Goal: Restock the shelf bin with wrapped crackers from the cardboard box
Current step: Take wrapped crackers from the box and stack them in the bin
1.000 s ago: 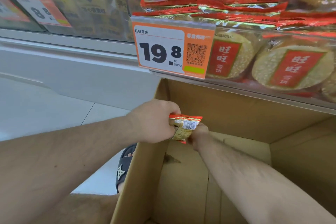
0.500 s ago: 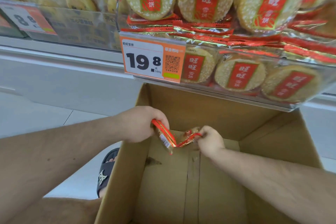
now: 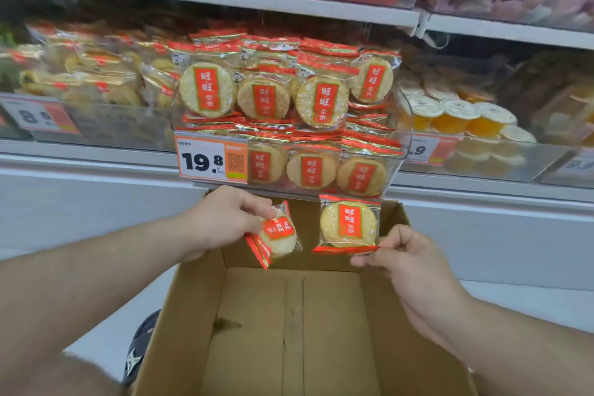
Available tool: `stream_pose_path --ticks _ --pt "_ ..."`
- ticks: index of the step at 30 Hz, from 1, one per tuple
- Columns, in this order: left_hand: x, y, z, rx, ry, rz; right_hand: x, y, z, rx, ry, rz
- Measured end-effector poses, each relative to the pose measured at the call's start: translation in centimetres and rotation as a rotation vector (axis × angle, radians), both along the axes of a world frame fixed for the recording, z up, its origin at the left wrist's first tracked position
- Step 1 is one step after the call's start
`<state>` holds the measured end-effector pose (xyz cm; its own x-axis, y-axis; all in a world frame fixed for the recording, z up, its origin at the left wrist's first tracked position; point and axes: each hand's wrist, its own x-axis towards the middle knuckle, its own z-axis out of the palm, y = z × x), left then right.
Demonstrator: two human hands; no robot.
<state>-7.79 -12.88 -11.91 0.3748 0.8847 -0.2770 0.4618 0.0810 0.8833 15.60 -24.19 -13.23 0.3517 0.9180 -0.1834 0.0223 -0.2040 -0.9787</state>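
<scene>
My left hand [image 3: 221, 222] grips a wrapped cracker pack [image 3: 278, 235], tilted, over the far left of the open cardboard box [image 3: 199, 292]. My right hand [image 3: 408, 264] pinches the bottom red seam of a second cracker pack [image 3: 348, 223], held upright with its label facing me. Both packs hang just below the clear shelf bin [image 3: 398, 151], which is stacked high with the same round crackers in red and gold wrappers. The box's bare bottom shows no packs in it.
An orange price tag reading 19.8 [image 3: 212, 161] hangs on the bin's front left. Neighbouring bins hold yellow cracker packs [image 3: 96, 74] on the left and jelly cups [image 3: 456, 116] on the right. A sandalled foot [image 3: 138, 347] stands left of the box.
The two packs, close together between my hands before, are now apart, one in each hand and raised. The right pack now faces me upright. The view has lifted towards the shelf.
</scene>
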Motion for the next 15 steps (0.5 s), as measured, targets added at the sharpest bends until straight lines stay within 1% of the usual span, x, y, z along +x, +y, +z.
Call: stream_pose_path --ticks 2,4,8,11,15 --pt "0.6 -1.0 0.8 0.001 -0.052 0.09 -0.1 -0.1 1.6 0.082 0.068 -0.026" --pt "1.4 -2.2 1.2 -0.055 -0.189 0.18 -0.5 0.3 3.0 0.146 0.095 -0.014" --pt "3.7 -4.1 2.4 -0.188 -0.619 0.322 -1.8 1.3 3.8 0.166 0.158 0.065" --pt "5.0 -4.5 2.6 -0.286 -0.854 0.352 -2.7 2.1 3.8 0.161 0.079 0.107" --pt "5.8 -4.1 3.0 -0.364 -1.04 0.278 -3.0 2.5 3.9 0.195 -0.096 0.068"
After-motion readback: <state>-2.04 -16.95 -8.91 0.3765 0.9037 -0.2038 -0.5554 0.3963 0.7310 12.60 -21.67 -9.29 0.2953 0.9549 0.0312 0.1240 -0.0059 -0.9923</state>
